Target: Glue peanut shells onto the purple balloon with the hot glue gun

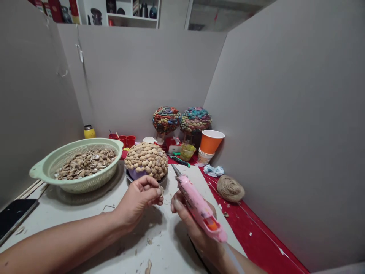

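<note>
A purple ball covered with peanuts point(147, 158) rests in a dark bowl in the middle of the table, with a bare purple patch at its lower left. Just in front of it my left hand point(144, 196) pinches a small piece of peanut shell point(161, 191) between thumb and fingers. My right hand point(191, 219) is wrapped round a pink glue gun point(199, 201), whose metal nozzle points up and left, to the right of the ball. The gun's trigger area is partly hidden by my fingers.
A green colander point(82, 182) of peanut shells stands left, a dark phone point(17, 215) at the edge. Behind are red cups point(130, 141), two colourful balls point(166, 119), pliers point(181, 161) and an orange cup point(210, 142). Twine point(230, 188) lies right. Grey panels surround the table.
</note>
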The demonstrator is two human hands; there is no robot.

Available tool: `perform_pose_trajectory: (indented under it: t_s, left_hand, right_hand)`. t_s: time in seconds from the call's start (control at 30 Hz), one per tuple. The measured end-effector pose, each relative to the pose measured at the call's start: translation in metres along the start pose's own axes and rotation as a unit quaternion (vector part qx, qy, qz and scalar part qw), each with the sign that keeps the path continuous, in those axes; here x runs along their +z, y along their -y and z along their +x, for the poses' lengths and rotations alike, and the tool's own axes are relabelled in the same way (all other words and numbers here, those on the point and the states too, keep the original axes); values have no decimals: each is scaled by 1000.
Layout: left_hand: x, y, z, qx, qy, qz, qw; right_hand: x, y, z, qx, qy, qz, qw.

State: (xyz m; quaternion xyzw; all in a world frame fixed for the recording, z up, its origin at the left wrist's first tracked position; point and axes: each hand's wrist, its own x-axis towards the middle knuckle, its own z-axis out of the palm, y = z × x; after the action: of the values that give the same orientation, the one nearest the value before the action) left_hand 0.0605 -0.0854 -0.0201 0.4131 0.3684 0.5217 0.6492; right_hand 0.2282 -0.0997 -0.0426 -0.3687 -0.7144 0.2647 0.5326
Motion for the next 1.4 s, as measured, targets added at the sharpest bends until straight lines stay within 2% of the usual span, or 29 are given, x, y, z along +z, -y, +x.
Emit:
perform_pose_trajectory:
  t_s: [0.1,0.23,0.37,0.53,0.63,0.77,0.9,1.0,1.07,1.17,1.4]
  left_hand:
    - [1,0,-2,48,-12,74,996]
    - [-2,4,-6,128,-22,148,980]
    - [-5,10,-10,210,-10,221,952]
    - [-5,14,-13,249,-8,254,935]
    - [-4,14,-12,233,-4,237,943]
    - [-3,11,-8,181,9,171,969]
    - [-2,2,-5,66,42,36,996]
    - [-4,-2,-2,-16,64,-55,996]
    - [-6,-2,-1,-46,67,-74,994]
    - [-8,-1,1,-63,64,-65,994]
    - [-8,4,2,-42,62,-44,996]
  right_hand:
    - [4,-5,2,14,-26,16,999]
    - [9,-8,5,25,-3,39,999]
    - [11,-7,4,32,-1,43,999]
    - [13,-8,3,72,1,37,997]
    - [12,-7,4,101,9,48,994]
    - [9,-4,3,116,22,51,992]
    - [8,-4,1,103,20,43,994]
    - [5,-9,1,81,-1,24,996]
    - [3,-12,2,59,-20,8,998]
    - [-2,-17,6,24,-49,-18,998]
    - [-5,-30,13,-37,-77,-68,994]
